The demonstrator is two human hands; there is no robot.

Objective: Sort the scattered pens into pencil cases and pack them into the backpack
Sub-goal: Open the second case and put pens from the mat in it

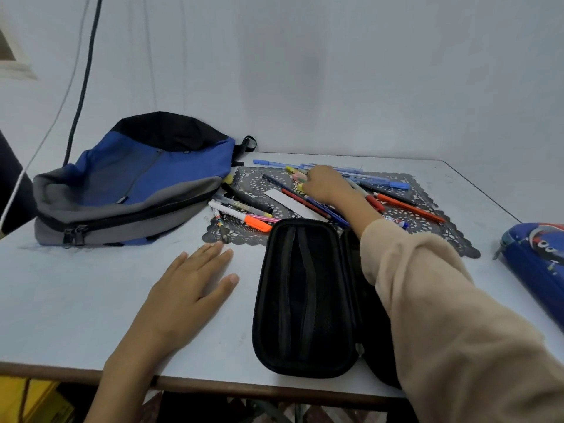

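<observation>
Right hand (pixel 328 184) rests on scattered pens (pixel 409 207), grasp impossible to tell; left hand (pixel 195 288) lies flat, released, beside the open pencil case (pixel 302 300).

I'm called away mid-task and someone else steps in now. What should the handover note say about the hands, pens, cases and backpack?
Left hand lies flat and open on the table, holding nothing.
Right hand reaches into the pens on the mat; whether its fingers grip one is unclear.
Black case lies open near the front edge, no pens visible inside.
Blue case sits at the right edge, apparently closed.
Backpack lies far left, looks zipped.
Done: nothing packed yet.
Left: sort the pens into the cases, close them, pack them into the backpack.
</observation>
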